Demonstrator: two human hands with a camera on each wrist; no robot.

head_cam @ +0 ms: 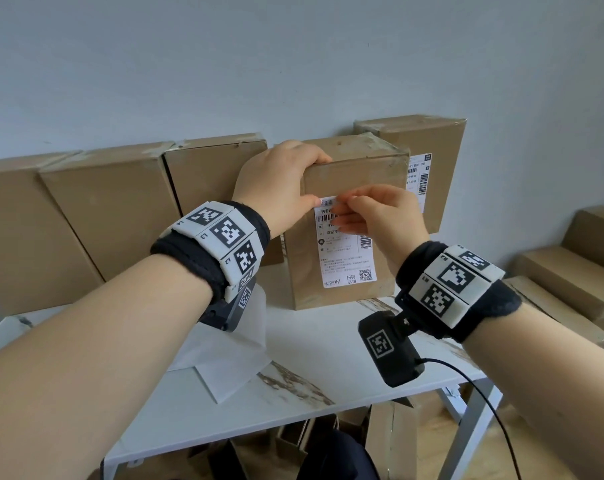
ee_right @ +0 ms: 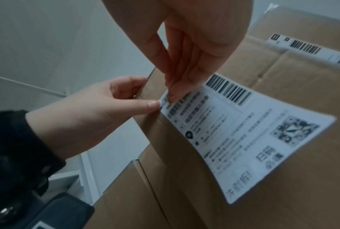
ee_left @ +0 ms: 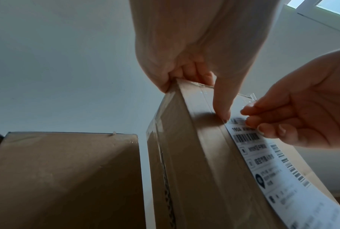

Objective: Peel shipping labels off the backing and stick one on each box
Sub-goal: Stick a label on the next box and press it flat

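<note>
Our left hand (head_cam: pixel 279 181) grips the box (head_cam: pixel 349 188) top, thumb pinning the label (head_cam: pixel 345 258); our right hand (head_cam: pixel 380 216) pinches its top edge. Below, thin limp paper hangs loose; best handled by the corners.

The left hand (ee_left: pixel 194 51) grips the top corner of an upright cardboard box (ee_left: pixel 200 162), fingers curled over the top edge and the thumb (ee_left: pixel 222 106) pressed down on the front face at the upper corner of a white shipping label (ee_left: pixel 267 167). The right hand (ee_left: pixel 306 111) comes in from the right, its fingertips (ee_left: pixel 251 108) bunched at the label's top edge, just beside the thumb. A second cardboard box (ee_left: pixel 67 178) stands to the left, a narrow gap between the two.
</note>
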